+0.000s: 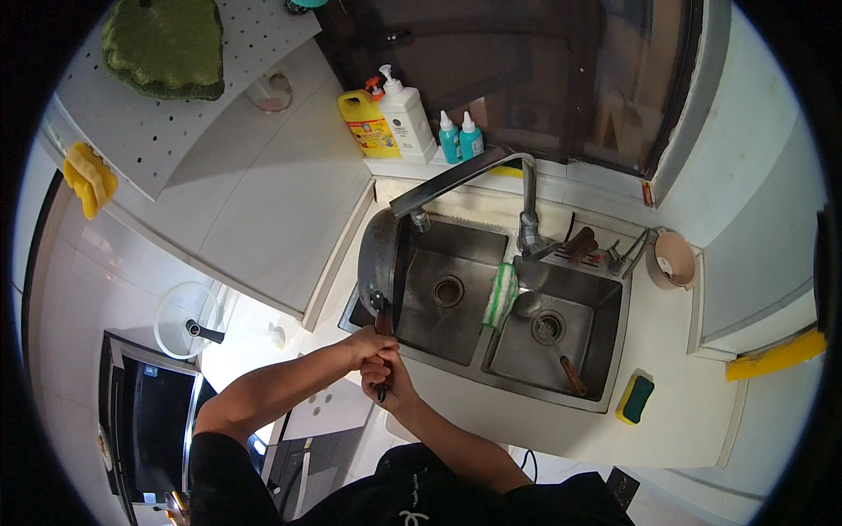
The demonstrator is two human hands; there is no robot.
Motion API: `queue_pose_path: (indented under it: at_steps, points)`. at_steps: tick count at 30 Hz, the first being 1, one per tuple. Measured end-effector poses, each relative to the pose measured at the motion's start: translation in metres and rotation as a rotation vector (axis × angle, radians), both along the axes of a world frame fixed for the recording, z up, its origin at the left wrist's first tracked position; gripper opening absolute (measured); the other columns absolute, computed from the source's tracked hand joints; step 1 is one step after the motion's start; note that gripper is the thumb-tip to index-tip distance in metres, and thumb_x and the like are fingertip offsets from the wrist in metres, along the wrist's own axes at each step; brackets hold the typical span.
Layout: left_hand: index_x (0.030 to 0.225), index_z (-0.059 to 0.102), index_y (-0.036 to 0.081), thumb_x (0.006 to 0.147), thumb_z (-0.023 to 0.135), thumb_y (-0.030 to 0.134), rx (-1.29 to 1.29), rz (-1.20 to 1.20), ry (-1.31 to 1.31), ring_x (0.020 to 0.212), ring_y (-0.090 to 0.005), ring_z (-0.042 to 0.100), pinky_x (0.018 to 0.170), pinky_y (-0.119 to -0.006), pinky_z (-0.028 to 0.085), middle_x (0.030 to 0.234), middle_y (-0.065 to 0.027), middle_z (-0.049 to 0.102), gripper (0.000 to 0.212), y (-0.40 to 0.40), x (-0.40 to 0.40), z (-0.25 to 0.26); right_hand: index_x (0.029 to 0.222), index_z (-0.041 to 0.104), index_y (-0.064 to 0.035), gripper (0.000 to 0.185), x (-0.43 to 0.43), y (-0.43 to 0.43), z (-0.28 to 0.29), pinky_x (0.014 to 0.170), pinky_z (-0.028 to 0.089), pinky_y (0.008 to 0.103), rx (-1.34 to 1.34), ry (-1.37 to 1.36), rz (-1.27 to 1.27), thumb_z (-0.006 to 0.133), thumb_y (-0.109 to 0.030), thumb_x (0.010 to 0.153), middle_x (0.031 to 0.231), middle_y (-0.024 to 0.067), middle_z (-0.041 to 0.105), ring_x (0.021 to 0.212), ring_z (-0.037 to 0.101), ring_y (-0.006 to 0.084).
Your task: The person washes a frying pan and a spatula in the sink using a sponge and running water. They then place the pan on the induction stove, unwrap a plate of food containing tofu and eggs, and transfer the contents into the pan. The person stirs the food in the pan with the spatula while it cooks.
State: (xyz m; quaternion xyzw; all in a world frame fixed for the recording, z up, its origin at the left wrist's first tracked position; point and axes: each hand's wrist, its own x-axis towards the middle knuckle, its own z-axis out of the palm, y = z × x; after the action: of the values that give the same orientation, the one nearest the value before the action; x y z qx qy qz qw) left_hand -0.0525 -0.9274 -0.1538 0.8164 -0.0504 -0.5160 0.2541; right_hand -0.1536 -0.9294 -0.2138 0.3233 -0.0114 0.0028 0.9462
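Both my hands grip the long dark handle of a metal wok [379,256], which is tilted on its side over the left edge of the left sink basin [448,263]. My left hand [373,346] is the upper one, nearer the pan; my right hand [389,380] closes round the handle just below it. The end of the faucet [421,221] hangs beside the wok's rim. In the right basin lies a ladle [549,335] with a wooden handle. A green and white striped cloth [501,296] drapes over the divider. Which arm is which is judged from the shoulders.
A green and yellow sponge [635,398] lies on the counter right of the sink. Pump bottles [408,125] and small teal bottles [460,139] stand on the window ledge. A beige strainer basket [672,260] sits in the right back corner. A perforated shelf [197,125] juts out at upper left.
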Motion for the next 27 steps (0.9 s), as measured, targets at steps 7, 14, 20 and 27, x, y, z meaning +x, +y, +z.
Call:
queue_pose_path:
  at_steps: [7,14,20,27]
  points:
    - [0.080,0.058,-0.003,0.073,0.064,0.019,0.007,0.000,-0.009,0.040,-0.0207,0.055,0.033,-0.029,0.049,0.059,-0.0120,0.053,0.024,0.001,-0.003,0.003,0.064,0.046,-0.0062,0.018,-0.002,0.000,0.004,0.043,0.038,0.0156,-0.011,-0.025,-0.002,0.056,-0.011,0.078,0.053,-0.0036,0.041,0.045,0.042,0.0033]
    - [0.080,0.055,0.001,0.072,0.066,0.023,0.024,-0.017,0.004,0.039,-0.0181,0.053,0.034,-0.027,0.048,0.061,-0.0095,0.051,0.026,0.001,-0.002,0.005,0.064,0.045,-0.0075,0.019,-0.002,0.001,0.005,0.042,0.036,0.0148,-0.011,-0.025,0.000,0.055,-0.012,0.078,0.053,-0.0042,0.041,0.045,0.041,0.0024]
    - [0.076,0.056,-0.003,0.072,0.065,0.019,0.038,0.010,-0.030,0.040,-0.0213,0.055,0.033,-0.030,0.049,0.060,-0.0121,0.053,0.025,0.001,-0.006,0.012,0.064,0.044,-0.0079,0.019,-0.001,0.003,0.006,0.042,0.036,0.0148,-0.062,0.005,-0.012,0.055,-0.012,0.078,0.054,-0.0046,0.040,0.045,0.040,0.0019]
    - [0.078,0.057,-0.003,0.072,0.065,0.019,0.003,0.035,-0.003,0.039,-0.0213,0.055,0.033,-0.030,0.050,0.060,-0.0130,0.053,0.024,0.010,0.001,0.003,0.065,0.045,-0.0074,0.017,0.001,0.009,0.004,0.044,0.036,0.0149,-0.065,0.010,-0.012,0.056,-0.011,0.078,0.057,-0.0040,0.042,0.046,0.040,0.0022]
